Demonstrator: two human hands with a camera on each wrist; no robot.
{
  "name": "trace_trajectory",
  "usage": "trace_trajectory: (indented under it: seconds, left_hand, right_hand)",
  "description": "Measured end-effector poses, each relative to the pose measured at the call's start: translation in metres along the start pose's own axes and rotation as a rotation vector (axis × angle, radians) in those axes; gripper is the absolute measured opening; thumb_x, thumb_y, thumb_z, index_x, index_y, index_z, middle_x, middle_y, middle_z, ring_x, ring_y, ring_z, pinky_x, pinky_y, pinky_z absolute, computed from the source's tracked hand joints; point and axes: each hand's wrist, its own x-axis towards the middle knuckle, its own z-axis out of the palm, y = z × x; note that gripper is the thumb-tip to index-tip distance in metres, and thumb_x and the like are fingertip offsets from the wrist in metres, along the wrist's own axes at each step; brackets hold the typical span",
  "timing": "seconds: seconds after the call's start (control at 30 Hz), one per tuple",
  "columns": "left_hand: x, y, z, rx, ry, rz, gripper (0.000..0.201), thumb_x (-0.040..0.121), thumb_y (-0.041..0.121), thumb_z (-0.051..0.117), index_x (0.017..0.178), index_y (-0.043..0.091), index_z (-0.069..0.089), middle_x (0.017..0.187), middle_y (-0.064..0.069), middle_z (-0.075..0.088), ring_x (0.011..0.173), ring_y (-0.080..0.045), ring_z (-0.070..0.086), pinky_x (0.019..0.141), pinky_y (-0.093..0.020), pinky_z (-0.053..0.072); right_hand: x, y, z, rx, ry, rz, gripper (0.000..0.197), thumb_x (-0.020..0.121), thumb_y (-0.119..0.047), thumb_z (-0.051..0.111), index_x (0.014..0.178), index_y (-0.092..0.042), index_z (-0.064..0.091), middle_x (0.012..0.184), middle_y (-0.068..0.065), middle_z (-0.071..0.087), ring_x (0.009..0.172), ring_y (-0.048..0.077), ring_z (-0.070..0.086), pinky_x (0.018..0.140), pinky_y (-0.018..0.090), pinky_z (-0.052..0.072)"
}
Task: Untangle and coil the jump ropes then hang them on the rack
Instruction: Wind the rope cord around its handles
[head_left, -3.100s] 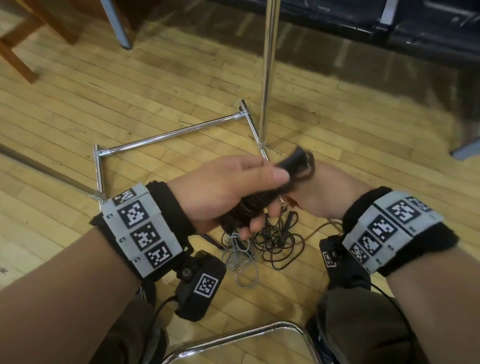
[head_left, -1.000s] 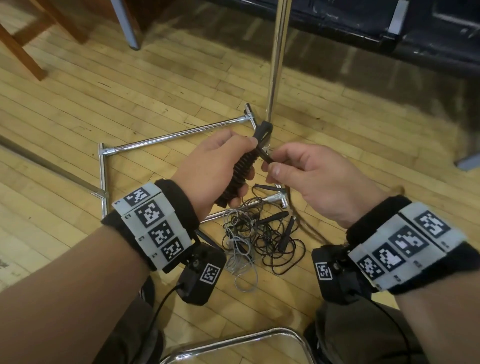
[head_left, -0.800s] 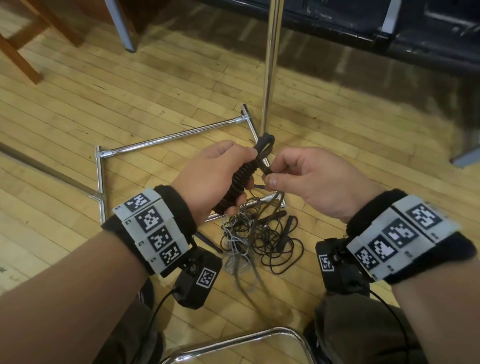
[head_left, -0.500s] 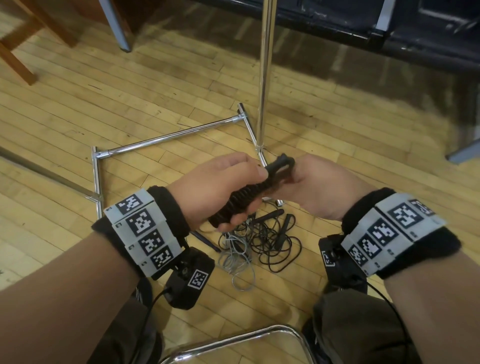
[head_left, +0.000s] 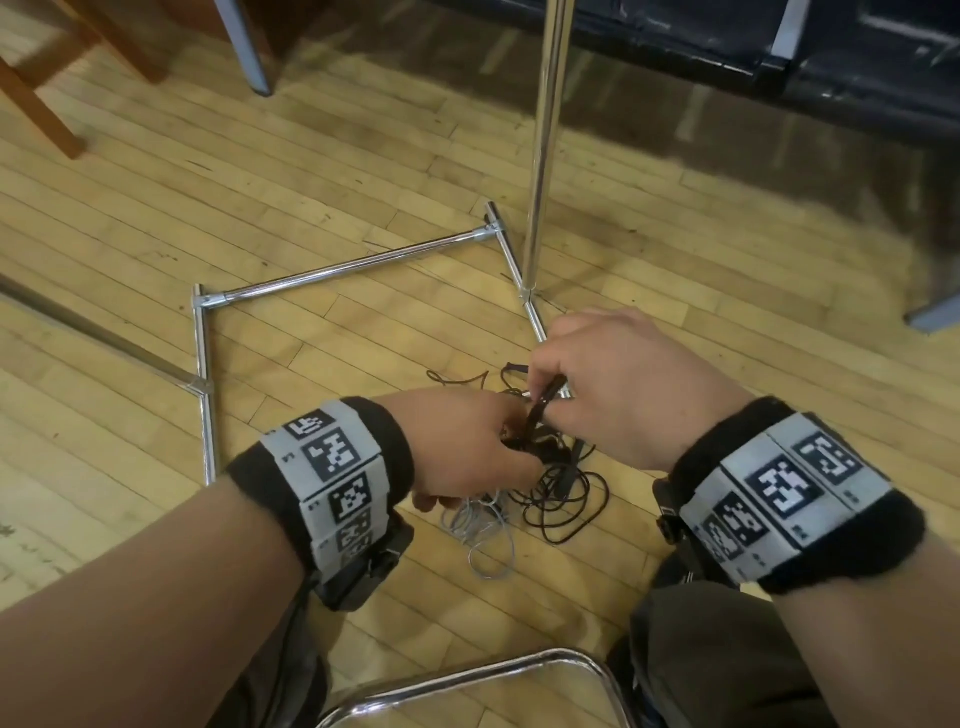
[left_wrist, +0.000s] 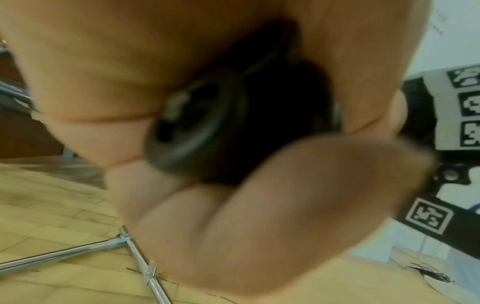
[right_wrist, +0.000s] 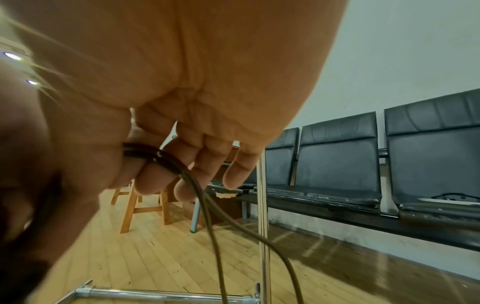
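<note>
My left hand (head_left: 467, 452) grips a black jump rope handle (left_wrist: 197, 127); its round end cap shows between the curled fingers in the left wrist view. My right hand (head_left: 550, 384) is just above and to the right of it and pinches the dark cord (head_left: 543, 402) of that rope. In the right wrist view the cord (right_wrist: 145, 154) sits between thumb and index finger, and two strands hang down from it. Below both hands a tangle of black ropes (head_left: 561, 488) and a grey rope (head_left: 483, 530) lies on the floor. The chrome rack pole (head_left: 543, 156) rises behind.
The rack's chrome base frame (head_left: 337, 270) lies on the wooden floor around the pile. A chrome chair rail (head_left: 467, 675) is at the bottom between my knees. Wooden stool legs (head_left: 31, 104) stand at the far left and black bench seats (right_wrist: 337, 164) along the wall.
Both hands have dropped lower, close over the floor pile. My right hand has moved from beside the handle's tip to above it, still holding the cord.
</note>
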Motion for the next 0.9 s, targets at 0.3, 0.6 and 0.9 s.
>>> trace_trajectory:
  seconds: [0.3, 0.6, 0.9]
  left_hand:
    - [0.013, -0.014, -0.015, -0.151, 0.441, -0.123, 0.025, 0.105, 0.046, 0.051, 0.115, 0.023, 0.053, 0.083, -0.005, 0.068, 0.047, -0.011, 0.063, 0.041, -0.021, 0.049]
    - [0.013, -0.017, -0.025, -0.835, 0.509, -0.032, 0.025, 0.098, 0.039, 0.068, 0.117, 0.026, 0.057, 0.08, -0.005, 0.063, 0.057, -0.016, 0.06, 0.051, -0.031, 0.052]
    - [0.0, -0.016, -0.035, -1.146, 0.496, 0.111, 0.055, 0.084, 0.067, 0.074, 0.113, 0.021, 0.064, 0.074, -0.002, 0.062, 0.057, -0.017, 0.058, 0.047, -0.03, 0.047]
  right_hand:
    - [-0.002, -0.006, -0.003, 0.229, -0.005, 0.119, 0.028, 0.1, -0.059, 0.039, 0.091, -0.036, 0.053, 0.074, -0.01, 0.061, 0.066, 0.005, 0.057, 0.054, 0.028, 0.043]
    - [0.002, 0.001, 0.001, 0.269, 0.003, 0.183, 0.031, 0.107, -0.046, 0.037, 0.09, -0.028, 0.055, 0.075, -0.007, 0.057, 0.068, 0.013, 0.056, 0.057, 0.033, 0.042]
    - [0.002, 0.005, 0.002, 0.604, 0.077, 0.191, 0.042, 0.107, -0.054, 0.032, 0.102, -0.034, 0.069, 0.064, -0.04, 0.057, 0.067, -0.02, 0.053, 0.062, 0.024, 0.036]
